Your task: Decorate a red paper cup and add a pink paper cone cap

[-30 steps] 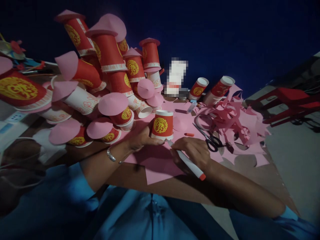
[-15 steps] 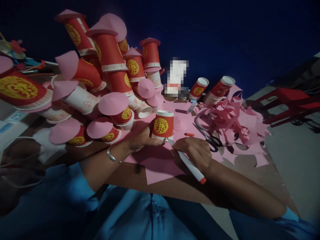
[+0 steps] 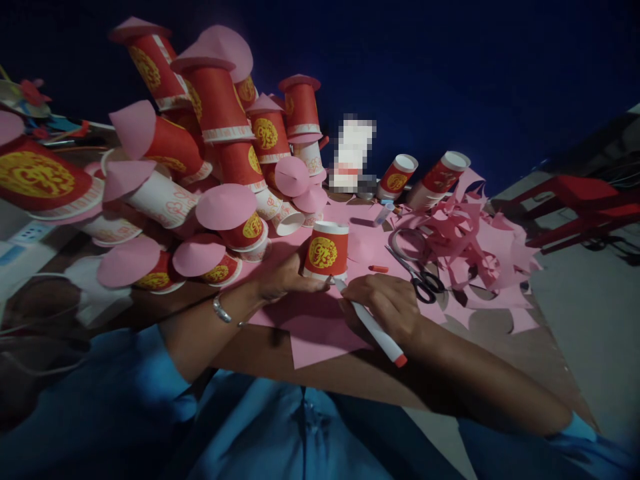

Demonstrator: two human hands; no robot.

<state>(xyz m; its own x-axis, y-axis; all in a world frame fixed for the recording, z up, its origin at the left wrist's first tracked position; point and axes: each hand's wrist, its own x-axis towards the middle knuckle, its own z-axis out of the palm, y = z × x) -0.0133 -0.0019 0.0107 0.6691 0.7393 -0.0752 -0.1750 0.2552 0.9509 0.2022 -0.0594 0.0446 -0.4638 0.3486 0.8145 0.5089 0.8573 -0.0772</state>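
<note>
My left hand grips a red paper cup with a gold round emblem, its thumb along the cup's white lower rim. In my right hand is a white marker with a red end. The marker's tip touches or nearly touches the bottom rim of the cup, near my left thumb. Behind the marker, a red marker cap lies on the pink paper. Just right of the cup rests a pink paper cone.
Several red cups with pink cone tops are stacked on the left. Scissors and pink paper scraps lie to the right. Behind stand cup stacks and a small glue bottle. A red stool is beyond the table.
My right hand and the marker have shifted very slightly left along the cup's rim. The left hand and the cup stay almost in place.
</note>
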